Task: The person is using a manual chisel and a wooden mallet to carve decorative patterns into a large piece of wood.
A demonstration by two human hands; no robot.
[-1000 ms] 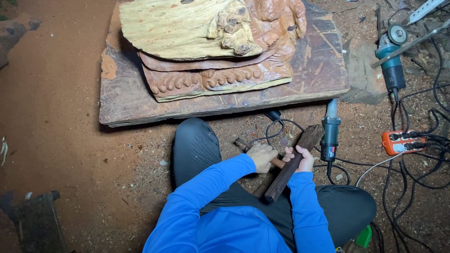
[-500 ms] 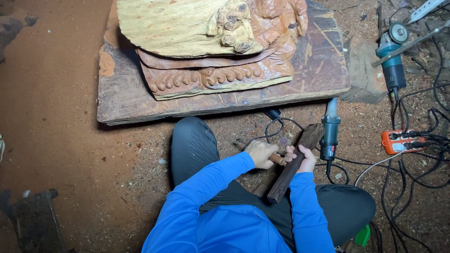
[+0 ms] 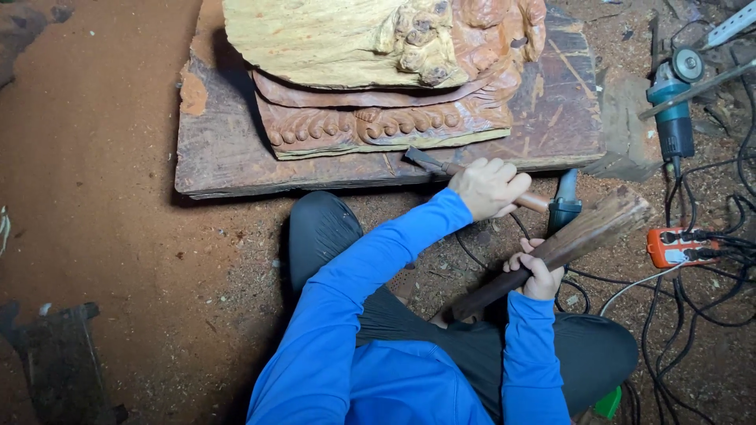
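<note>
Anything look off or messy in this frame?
Nothing is broken. The tangle of black cables around the orange power strip sprawls over the dirt beside the knee. The left hand holds a chisel at the wood carving; the right hand grips a wooden mallet.

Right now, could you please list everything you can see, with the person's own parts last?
carving: 1, pale and reddish wood, on the slab
slab: 1, dark wood, on the dirt floor
chisel: 1, wooden handle, in the left hand, tip at the carving's base
mallet: 1, dark wood, in the right hand
grinder: 1, teal, far right
power strip: 1, orange, right, among black cables
left hand: gripping the chisel
right hand: gripping the mallet
</note>
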